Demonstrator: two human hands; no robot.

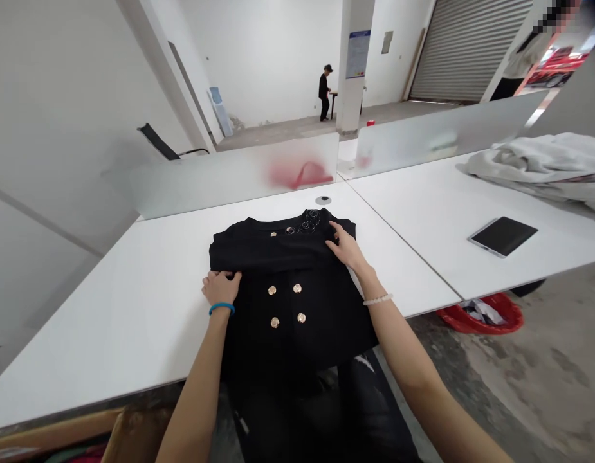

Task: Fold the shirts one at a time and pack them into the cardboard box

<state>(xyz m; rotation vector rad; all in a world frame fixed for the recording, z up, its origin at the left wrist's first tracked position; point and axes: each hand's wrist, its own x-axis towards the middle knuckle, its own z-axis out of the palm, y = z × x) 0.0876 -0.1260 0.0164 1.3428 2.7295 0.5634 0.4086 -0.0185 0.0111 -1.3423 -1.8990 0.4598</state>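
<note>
A black jacket [316, 292] with gold buttons lies front up on the white table, its lower part hanging over the near edge. Its sleeves are folded across the chest, and dark beaded flowers decorate one side of the neckline. At the jacket's left edge, below the folded sleeve, my left hand [220, 287] has its fingers curled on the fabric; the fingertips are partly hidden. My right hand [346, 247] rests on the upper right of the jacket near the shoulder, thumb and fingers apart.
Frosted dividers [239, 177] stand along the back of the white table [123, 289]. To the right are a tablet [503, 235] and a heap of white cloth [548, 161]. A red-lined bin [494, 315] sits below. A person [323, 93] stands far off by a pillar.
</note>
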